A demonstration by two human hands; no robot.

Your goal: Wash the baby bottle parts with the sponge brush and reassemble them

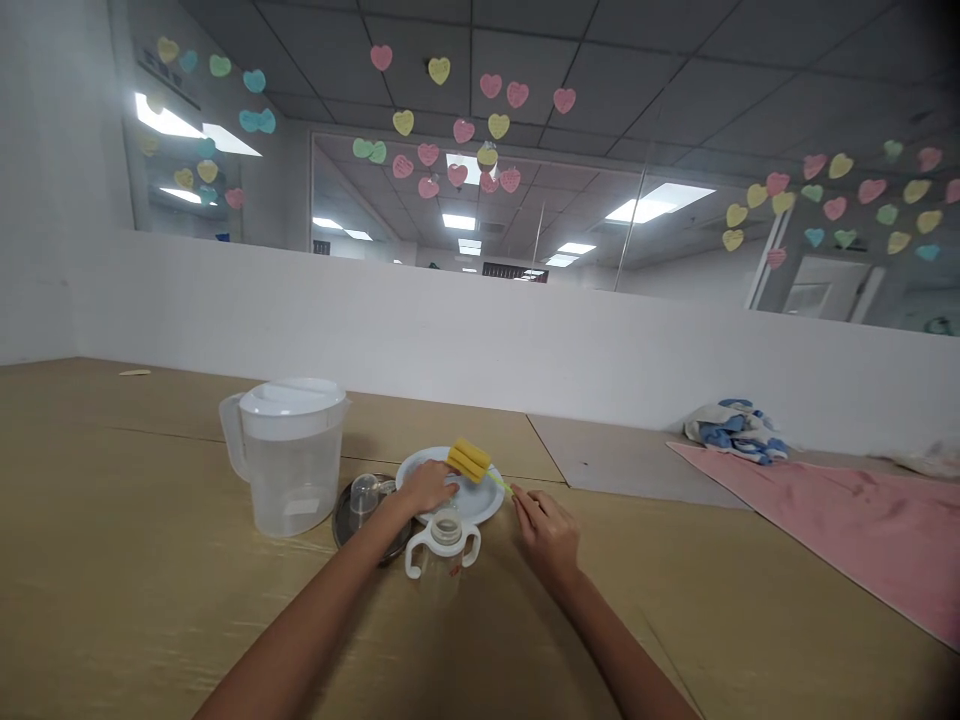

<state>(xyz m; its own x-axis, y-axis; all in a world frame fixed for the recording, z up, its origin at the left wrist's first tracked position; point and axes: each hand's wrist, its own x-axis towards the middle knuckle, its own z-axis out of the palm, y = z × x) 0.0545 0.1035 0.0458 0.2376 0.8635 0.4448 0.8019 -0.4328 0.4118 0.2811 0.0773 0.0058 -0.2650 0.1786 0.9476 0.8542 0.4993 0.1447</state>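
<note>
My right hand (548, 535) is closed on the thin green handle of a sponge bottle brush. The brush's yellow sponge head (469, 460) is above the white plate (491, 508). Over the left side of that plate, my left hand (429, 487) reaches out with its fingers apart, the tips close to the sponge; I cannot tell whether they touch it. In front of the plate stands a clear baby bottle (442, 572) with a white two-handled collar and an uncapped mouth. Partly behind my left forearm, a dark round tray (345, 522) bears a clear cap (365, 496).
A lidded clear pitcher (295, 470) stands left of the tray. At the right lie a pink cloth (840, 520) and a crumpled blue-and-white cloth (736, 430). A white wall (465, 330) with windows above bounds the table's far side.
</note>
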